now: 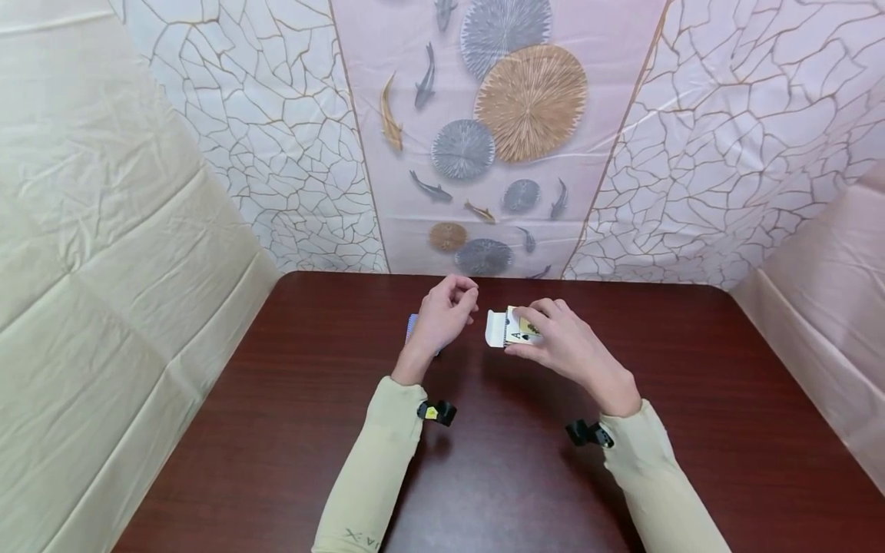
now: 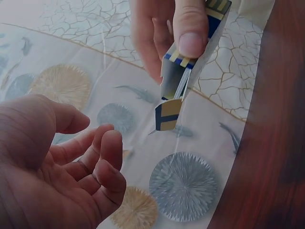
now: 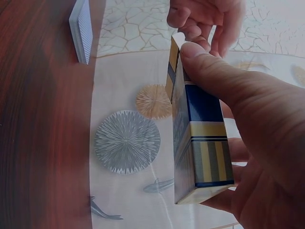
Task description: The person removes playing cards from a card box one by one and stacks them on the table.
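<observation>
My right hand (image 1: 563,346) grips a playing card box (image 3: 207,138) with blue, gold and striped sides, thumb on one side and fingers on the other. The box's end flap (image 2: 167,114) hangs open toward my left hand, and thin white edges show inside the mouth. From above, a white face with an "A" and a black spade is visible on the box. My left hand (image 1: 445,311) hovers left of the flap, fingers loosely curled and holding nothing. Beneath its wrist, a stack of blue-backed cards (image 3: 82,33) lies on the table, partly hidden in the head view.
The dark reddish-brown table (image 1: 290,430) has rounded far corners. Behind it hangs a cloth (image 1: 484,230) printed with fish and round leaf shapes. Pale fabric (image 1: 104,307) encloses the left side, and more fabric (image 1: 823,346) the right.
</observation>
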### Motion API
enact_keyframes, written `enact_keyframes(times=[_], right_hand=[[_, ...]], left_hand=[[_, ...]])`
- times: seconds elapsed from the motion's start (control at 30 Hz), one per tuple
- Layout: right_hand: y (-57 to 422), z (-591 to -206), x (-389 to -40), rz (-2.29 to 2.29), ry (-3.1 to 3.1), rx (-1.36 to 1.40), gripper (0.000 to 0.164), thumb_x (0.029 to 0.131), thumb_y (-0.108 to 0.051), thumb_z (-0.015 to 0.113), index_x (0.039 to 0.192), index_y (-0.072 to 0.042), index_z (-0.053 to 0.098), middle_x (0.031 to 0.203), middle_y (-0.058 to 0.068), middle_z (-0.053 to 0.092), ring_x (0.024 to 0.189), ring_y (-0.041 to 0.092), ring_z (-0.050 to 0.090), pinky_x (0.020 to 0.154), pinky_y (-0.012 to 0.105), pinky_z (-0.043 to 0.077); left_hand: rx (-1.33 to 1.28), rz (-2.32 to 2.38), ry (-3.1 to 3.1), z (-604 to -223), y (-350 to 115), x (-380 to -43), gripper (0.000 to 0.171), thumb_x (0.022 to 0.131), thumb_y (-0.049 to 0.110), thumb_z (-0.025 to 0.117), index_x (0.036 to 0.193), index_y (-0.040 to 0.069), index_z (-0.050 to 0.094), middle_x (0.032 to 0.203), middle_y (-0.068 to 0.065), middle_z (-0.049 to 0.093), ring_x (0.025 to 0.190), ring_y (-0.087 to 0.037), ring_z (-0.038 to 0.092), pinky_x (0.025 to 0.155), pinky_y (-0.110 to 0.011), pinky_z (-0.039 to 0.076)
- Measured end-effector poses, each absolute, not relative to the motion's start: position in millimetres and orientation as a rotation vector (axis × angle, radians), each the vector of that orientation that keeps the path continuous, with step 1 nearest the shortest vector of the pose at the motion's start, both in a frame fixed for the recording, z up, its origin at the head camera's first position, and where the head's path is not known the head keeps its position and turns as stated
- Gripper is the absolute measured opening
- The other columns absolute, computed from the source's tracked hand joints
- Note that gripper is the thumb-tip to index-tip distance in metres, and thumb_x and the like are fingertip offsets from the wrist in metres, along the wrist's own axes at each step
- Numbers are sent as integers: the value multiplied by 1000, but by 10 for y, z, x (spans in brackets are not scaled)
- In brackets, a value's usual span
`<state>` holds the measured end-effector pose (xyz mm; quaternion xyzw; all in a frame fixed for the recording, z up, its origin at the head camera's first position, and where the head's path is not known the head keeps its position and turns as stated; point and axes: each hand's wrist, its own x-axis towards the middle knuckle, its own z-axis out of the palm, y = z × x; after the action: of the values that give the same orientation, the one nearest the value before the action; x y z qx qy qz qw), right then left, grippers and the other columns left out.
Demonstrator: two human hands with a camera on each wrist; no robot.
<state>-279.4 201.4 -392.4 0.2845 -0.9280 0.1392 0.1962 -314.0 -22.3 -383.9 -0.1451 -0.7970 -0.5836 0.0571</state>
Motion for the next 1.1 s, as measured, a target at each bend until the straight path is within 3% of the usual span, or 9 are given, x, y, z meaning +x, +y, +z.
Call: enact_keyframes(times=[0.17, 0.57, 0.93, 1.1], right_hand=[[2024, -3929, -2792, 393, -2582, 791, 60, 74, -46, 82, 120, -10, 67, 112, 12, 62, 100, 30, 54, 75, 44, 50], [2044, -3907, -2790, 402, -2559, 790, 61, 73, -45, 83, 120, -9, 67, 112, 13, 62, 100, 32, 54, 73, 44, 50], [2027, -3913, -2796, 409, -2522, 809, 62, 73, -44, 84, 121, -9, 67, 111, 13, 62, 100, 32, 54, 74, 44, 50], [2036, -3914, -2800, 403, -2495, 826, 60, 72, -42, 85, 119, -7, 68, 110, 14, 62, 98, 32, 54, 73, 44, 50]], left_hand=[[-496, -1833, -2444, -3840, -197, -3106, 18, 99, 20, 58, 113, 10, 61, 90, -21, 67, 73, -32, 68, 67, -30, 58], [-557, -1818, -2525, -3890, -103, -3068, 22, 98, 22, 58, 118, 11, 57, 84, -11, 67, 79, -41, 66, 58, -23, 50], [-514, -1734, -2692, -3940, -83, -3046, 23, 98, 28, 60, 117, 16, 58, 87, -5, 66, 66, -19, 61, 59, -26, 50], [-560, -1694, -2737, -3981, -46, -3062, 20, 97, 29, 61, 114, 18, 60, 84, -3, 66, 66, -22, 64, 59, -25, 51]])
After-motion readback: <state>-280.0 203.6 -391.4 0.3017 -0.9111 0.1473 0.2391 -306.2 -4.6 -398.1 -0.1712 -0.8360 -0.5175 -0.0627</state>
